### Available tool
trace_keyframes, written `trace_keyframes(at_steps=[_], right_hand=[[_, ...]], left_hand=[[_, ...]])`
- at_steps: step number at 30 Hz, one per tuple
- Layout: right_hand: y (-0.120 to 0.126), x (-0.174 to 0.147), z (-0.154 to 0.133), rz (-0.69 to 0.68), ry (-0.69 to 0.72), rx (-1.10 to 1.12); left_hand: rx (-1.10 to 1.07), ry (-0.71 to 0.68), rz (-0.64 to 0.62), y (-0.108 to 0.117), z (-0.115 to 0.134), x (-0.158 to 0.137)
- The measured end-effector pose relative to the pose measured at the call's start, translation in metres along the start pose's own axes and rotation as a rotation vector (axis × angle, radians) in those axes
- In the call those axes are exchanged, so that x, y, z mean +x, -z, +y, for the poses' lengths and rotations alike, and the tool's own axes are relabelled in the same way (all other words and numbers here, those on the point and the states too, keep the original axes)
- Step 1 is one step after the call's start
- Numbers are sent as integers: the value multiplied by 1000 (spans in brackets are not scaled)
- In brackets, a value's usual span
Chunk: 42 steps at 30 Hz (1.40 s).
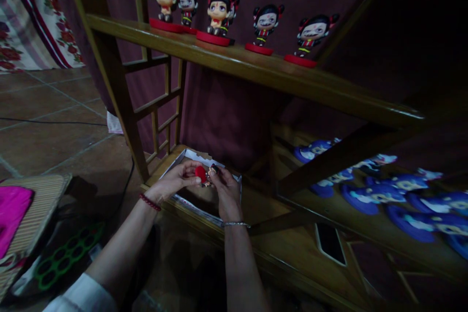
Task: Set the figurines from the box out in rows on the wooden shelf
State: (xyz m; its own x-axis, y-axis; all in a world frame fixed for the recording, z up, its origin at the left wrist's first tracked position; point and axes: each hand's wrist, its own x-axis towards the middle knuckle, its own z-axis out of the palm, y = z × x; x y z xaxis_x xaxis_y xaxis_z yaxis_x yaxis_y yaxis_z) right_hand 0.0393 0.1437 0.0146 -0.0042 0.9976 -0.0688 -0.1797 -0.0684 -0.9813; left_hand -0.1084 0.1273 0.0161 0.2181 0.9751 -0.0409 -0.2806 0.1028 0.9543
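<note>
Over a shallow white cardboard box point(193, 207) on the lower shelf, my two hands are close together. My left hand point(182, 176), with a dark red bead bracelet at its wrist, pinches a round red base point(201, 173). A small black-haired figurine point(212, 171) is gripped by my right hand point(227, 192), which has a silver bracelet at the wrist. Base and figurine sit side by side; whether they touch I cannot tell. My fingers cover part of both.
Several similar figurines point(263, 24) on red bases stand on the upper wooden shelf point(234, 66). Several blue figures point(380, 187) occupy a shelf at right. A phone point(330, 243) lies on the lower shelf. At left are a slatted stool point(44, 204) and a pink cloth point(13, 209).
</note>
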Motion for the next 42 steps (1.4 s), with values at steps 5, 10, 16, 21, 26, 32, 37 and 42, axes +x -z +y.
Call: trace_keyframes(at_steps=[5, 10, 16, 21, 26, 32, 37, 42], right_hand=[[0, -3, -6, -1, 33, 35], [1, 0, -2, -41, 65, 47], [1, 3, 2, -74, 123, 68], [0, 0, -1, -74, 128, 40], [0, 0, -1, -79, 128, 9], [-1, 1, 0, -46, 90, -7], [-2, 1, 0, -57, 103, -12], [-2, 0, -1, -68, 112, -9]], left_hand=[[-47, 4, 0, -3, 1, 0], [-90, 9, -7, -4, 3, -1], [-87, -10, -31, -4, 3, -1], [-78, -36, -24, -5, 4, -2], [-58, -43, -18, -6, 7, -3], [-52, -50, -11, -5, 7, -3], [-32, -49, -10, -6, 8, -3], [-31, -45, -6, -7, 8, -3]])
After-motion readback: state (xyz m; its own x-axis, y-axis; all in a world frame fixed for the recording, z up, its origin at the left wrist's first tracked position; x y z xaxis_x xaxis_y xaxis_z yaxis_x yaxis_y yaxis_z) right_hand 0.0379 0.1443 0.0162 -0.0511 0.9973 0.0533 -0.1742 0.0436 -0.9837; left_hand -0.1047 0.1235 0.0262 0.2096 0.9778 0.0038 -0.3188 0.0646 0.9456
